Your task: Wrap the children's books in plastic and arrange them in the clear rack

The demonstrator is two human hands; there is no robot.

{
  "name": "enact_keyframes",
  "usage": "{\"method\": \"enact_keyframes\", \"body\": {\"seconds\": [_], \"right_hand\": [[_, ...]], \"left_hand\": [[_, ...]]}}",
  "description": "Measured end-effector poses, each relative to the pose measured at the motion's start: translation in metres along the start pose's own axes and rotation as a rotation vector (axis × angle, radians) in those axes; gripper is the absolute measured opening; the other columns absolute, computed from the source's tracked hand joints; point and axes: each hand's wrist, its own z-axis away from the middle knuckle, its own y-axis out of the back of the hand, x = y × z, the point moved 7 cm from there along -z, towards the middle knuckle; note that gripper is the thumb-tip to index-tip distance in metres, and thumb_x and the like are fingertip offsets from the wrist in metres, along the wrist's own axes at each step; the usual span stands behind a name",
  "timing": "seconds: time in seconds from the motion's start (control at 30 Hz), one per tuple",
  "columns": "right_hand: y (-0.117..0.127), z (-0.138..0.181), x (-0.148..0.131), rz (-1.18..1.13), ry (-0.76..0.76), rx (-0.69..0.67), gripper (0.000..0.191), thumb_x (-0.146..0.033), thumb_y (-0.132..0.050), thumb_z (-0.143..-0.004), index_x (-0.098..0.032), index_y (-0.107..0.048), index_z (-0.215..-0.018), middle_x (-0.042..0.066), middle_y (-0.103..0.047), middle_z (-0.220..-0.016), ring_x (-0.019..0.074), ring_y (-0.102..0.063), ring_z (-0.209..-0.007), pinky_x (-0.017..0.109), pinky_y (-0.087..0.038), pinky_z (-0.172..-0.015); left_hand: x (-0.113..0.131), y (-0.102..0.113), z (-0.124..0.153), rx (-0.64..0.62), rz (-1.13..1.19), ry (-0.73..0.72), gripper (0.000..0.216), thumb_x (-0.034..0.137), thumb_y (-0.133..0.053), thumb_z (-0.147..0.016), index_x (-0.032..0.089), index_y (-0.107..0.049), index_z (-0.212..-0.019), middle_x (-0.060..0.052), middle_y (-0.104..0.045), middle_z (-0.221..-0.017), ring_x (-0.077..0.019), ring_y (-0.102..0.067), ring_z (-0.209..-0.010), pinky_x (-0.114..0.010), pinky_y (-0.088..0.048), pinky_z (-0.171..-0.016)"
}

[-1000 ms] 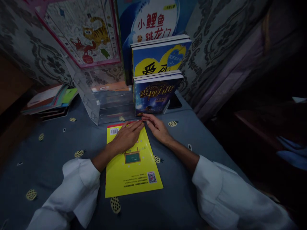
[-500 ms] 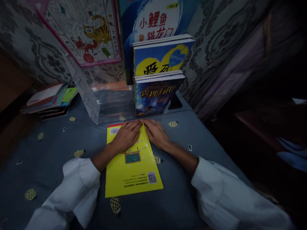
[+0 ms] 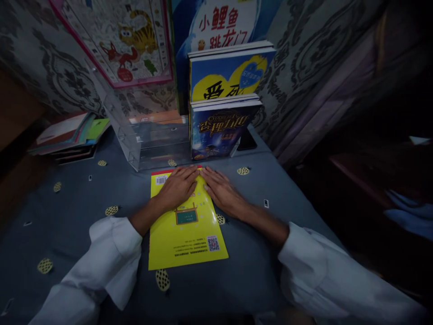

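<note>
A yellow book (image 3: 189,239) with a red top edge, a barcode and a small chalkboard picture lies flat on the dark cloth, its printing upside down to me. Flat on its upper part rests my left hand (image 3: 179,186), fingers stretched out. My right hand (image 3: 221,192) lies over the book's upper right edge, fingers extended, its tips close to those of the left. Neither hand grips anything. Just beyond them, a clear acrylic book rack (image 3: 131,158) holds a dark blue book (image 3: 219,131) in front, with a blue and yellow book (image 3: 216,76) behind it.
At the rack's back stand a tall blue book (image 3: 186,27) and a pink-framed picture book (image 3: 135,49). A pile of books and papers (image 3: 67,135) lies at the far left. Beside the rack is a dark flat object (image 3: 248,141). Patterned cloth (image 3: 324,40) hangs behind.
My right hand has slid a little and its fingers look straighter over the book's edge. The left hand stays in place on the book. The view has shifted slightly.
</note>
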Motion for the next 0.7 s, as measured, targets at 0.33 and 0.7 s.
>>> {"method": "enact_keyframes", "body": {"seconds": [0.33,0.7], "right_hand": [[0.002,0.013,-0.011,0.064,0.019,-0.04,0.056,-0.039,-0.046,-0.103,-0.017,-0.042,-0.154,0.017,-0.046,-0.156,0.0301,-0.037,-0.15,0.058,-0.033,-0.121],[0.001,0.026,-0.017,0.091,0.016,-0.073,0.054,-0.036,-0.047,-0.102,-0.015,-0.045,-0.152,0.017,-0.046,-0.157,0.03,-0.037,-0.149,0.058,-0.031,-0.122]], "left_hand": [[-0.002,-0.006,0.0,-0.053,0.005,-0.01,0.045,0.025,-0.036,-0.104,0.015,-0.049,-0.146,-0.011,-0.051,-0.154,-0.0234,-0.044,-0.145,-0.044,-0.035,-0.117],[-0.001,-0.006,-0.002,-0.128,-0.004,-0.038,0.044,0.024,-0.038,-0.105,0.016,-0.048,-0.147,-0.01,-0.046,-0.158,-0.0246,-0.037,-0.149,-0.045,-0.034,-0.115]]}}
